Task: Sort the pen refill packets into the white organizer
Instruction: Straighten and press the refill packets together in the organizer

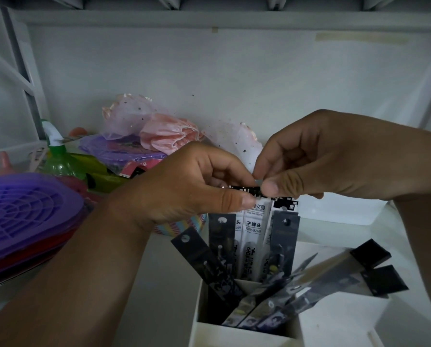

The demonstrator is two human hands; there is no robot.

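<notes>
Above the white organizer (pixel 244 333), both hands (pixel 255 190) on upright packets' (pixel 253 231) top edge.

You have two bare hands in view, the left hand (pixel 196 186) and the right hand (pixel 317 166). One white partitioned organizer box (pixel 239 331) sits below them. In it you have about three white printed refill packets (pixel 253 231) standing upright and roughly seven dark, black-headed refill packets (pixel 222 244); overlap makes that count uncertain. One purple slotted plastic lid (pixel 26 211) and one green plastic bottle (pixel 59 161) lie at your left.
</notes>
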